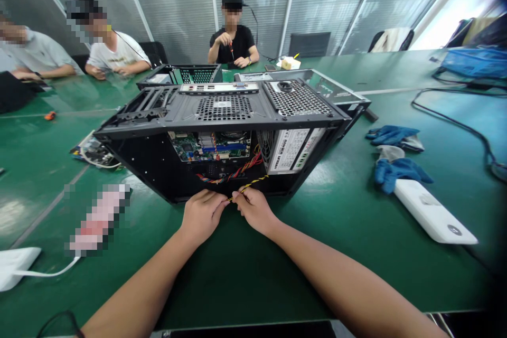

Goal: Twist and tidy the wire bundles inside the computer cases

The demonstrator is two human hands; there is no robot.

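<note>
A black computer case [158, 169] stands in front of me with its side open toward me and its back panel facing up. Inside it show a green motherboard [186, 145], a power supply [293, 150] with a white label, and a bundle of coloured wires [241, 171]. From the power supply's side a yellow-and-black twisted cable [253, 182] runs down to my hands. My left hand [204, 214] pinches it near its lower end, and my right hand [253, 208] pinches it just beside. Whatever sits at the cable's tip is hidden by my fingers.
Blue gloves [396, 163] and a white power bank [435, 211] lie on the right. A blurred pink phone [99, 216] and a circuit board [95, 150] are at left. More cases [332, 84] stand behind. Across the green table [336, 274] sits a person [233, 37] holding a screwdriver.
</note>
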